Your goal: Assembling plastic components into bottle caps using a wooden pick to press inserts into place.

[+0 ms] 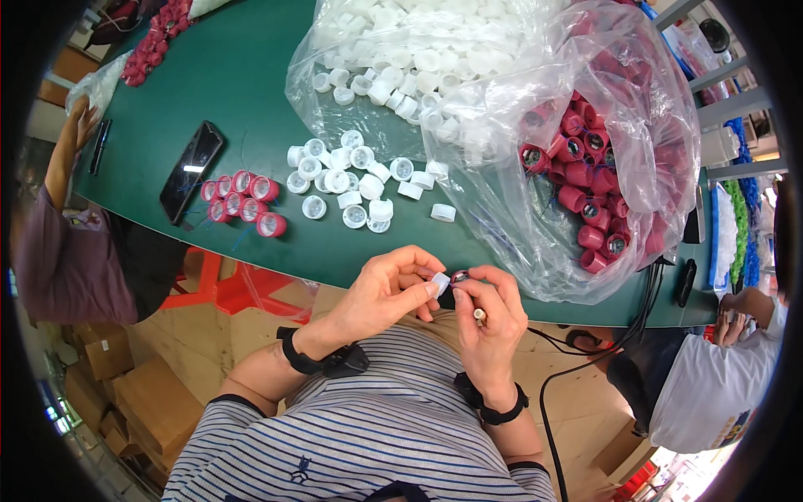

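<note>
My left hand pinches a translucent white plastic cap just off the table's front edge. Close beside it, my right hand grips a small dark red cylindrical housing; its inside is mostly hidden by my fingers. A thin rod-like tool with a brass-coloured end also sticks out of the right hand's grip. Cap and housing are nearly touching; I cannot tell whether they meet. Ahead of my hands, loose white caps are scattered on the green table.
Several red housings with blue wires stand grouped beside a black phone. Clear bags hold white caps and red housings. A pen lies far left. Black cables hang at right. Co-workers sit at both sides, one person's hand at left.
</note>
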The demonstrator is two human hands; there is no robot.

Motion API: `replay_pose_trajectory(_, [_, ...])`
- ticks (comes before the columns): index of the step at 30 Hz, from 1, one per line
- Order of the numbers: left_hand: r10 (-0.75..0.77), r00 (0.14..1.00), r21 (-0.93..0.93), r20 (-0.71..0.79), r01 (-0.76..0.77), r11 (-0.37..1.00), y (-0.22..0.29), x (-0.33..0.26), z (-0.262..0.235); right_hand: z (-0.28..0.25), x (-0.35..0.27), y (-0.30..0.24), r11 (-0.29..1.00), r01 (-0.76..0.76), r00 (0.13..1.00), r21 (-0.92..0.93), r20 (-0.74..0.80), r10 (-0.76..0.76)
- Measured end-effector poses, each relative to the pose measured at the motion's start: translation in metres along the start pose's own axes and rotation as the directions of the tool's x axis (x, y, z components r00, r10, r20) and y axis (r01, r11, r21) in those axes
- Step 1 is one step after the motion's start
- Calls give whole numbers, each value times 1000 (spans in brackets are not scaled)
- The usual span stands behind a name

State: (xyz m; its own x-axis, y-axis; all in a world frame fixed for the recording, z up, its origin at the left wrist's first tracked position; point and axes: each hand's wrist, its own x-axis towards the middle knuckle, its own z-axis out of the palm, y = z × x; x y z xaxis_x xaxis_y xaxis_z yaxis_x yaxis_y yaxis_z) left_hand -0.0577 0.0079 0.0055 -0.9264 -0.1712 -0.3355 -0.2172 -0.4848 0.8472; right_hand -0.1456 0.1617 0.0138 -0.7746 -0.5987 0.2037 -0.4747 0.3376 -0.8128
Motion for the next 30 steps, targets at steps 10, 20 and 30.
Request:
replay_pose_trajectory(10, [-35,999,-54,34,36,998,-2,1,-3,1,4,-3,999,40,999,15,23,-41])
replay_pose_trajectory(20, [-38,998,-43,46,40,998,-4,1,-6,5,4,-2,999,33,999,25,15,-34])
replay_pose_trajectory(30, [-12,999,-18,40,12,1000,-2,0,-1,4,4,-2,998,56,998,-25,29,-55])
